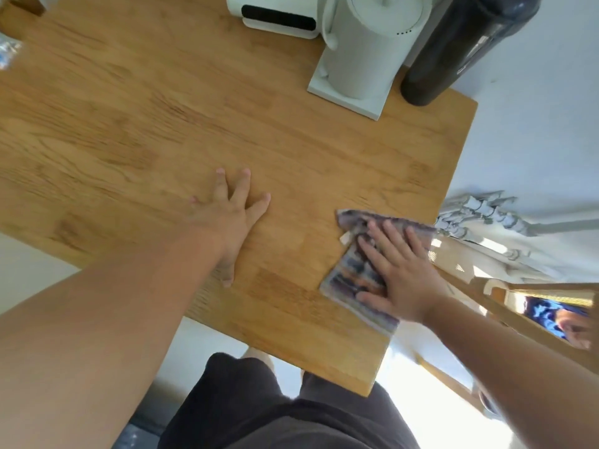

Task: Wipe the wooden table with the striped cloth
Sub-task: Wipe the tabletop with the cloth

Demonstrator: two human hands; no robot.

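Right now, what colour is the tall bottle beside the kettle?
The bottle is dark grey; head view.

A white kettle stands on its square base, a dark flask just beside it, a white device behind, a radiator farther right.

We find the scene brightly, evenly daylit, with only faint shadows. The floor at lower right is blown out to white glare. Motion blur smears the striped cloth, the right hand and the grain of the wooden table at far left. Wide-angle distortion bends the frame edges.
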